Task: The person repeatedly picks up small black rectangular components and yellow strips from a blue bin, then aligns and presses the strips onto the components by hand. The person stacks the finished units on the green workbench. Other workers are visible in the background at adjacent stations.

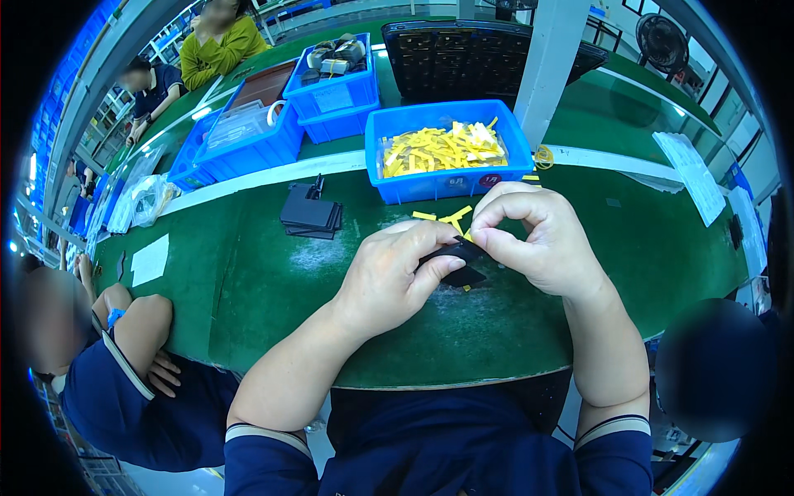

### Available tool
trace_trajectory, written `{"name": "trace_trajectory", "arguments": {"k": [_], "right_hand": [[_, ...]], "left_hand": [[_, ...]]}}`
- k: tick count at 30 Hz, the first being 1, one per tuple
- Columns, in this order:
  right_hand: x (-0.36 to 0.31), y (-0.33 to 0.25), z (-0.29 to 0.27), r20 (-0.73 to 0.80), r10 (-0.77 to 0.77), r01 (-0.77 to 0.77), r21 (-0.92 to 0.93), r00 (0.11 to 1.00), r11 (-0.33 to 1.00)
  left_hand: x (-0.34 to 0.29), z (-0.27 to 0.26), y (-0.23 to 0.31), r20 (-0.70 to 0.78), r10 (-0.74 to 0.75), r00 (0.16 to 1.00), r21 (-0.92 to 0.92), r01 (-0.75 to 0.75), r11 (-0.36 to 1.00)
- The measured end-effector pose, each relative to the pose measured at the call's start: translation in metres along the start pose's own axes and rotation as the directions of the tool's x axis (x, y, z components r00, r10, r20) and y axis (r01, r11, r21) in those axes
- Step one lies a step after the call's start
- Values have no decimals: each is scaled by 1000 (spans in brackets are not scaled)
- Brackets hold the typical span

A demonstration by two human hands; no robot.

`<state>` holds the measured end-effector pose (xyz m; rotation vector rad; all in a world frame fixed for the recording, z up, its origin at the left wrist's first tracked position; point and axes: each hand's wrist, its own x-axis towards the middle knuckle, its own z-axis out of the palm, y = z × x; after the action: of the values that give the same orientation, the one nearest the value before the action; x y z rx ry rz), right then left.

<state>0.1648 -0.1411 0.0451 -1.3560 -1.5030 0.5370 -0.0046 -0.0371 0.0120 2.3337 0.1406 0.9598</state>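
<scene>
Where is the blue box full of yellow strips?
In the head view, the blue box stands just beyond the right hand, above the picture's middle, right of the stack of black pieces and beside the pale post.

Behind the left hand (385,277), past a bare forearm and above the elbow, a short navy sleeve (269,467) ended in a pale band (269,436). Behind the right hand (538,240), the matching navy sleeve (616,463) carried the same trim (616,425). Between and behind both hands, a plain-looking navy shirt front (447,455) covered the torso, its fabric lightly creased.
</scene>
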Motion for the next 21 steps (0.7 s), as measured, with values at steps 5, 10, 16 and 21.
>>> {"name": "trace_trajectory", "arguments": {"k": [5,10,16,21], "right_hand": [[2,12,4,116,358,-376,265,927,888],[7,27,5,-224,292,-287,55,930,956],[6,24,7,-230,110,-200,-415,967,888],[4,28,13,-203,68,-154,-442,977,884]], "left_hand": [[3,-3,1,67,118,991,83,-123,989],[5,-12,-5,-46,32,998,154,-24,988],[1,-70,-81,-354,-514,781,-102,514,852],[-7,-101,-109,-445,-653,612,269,787,555]]}}
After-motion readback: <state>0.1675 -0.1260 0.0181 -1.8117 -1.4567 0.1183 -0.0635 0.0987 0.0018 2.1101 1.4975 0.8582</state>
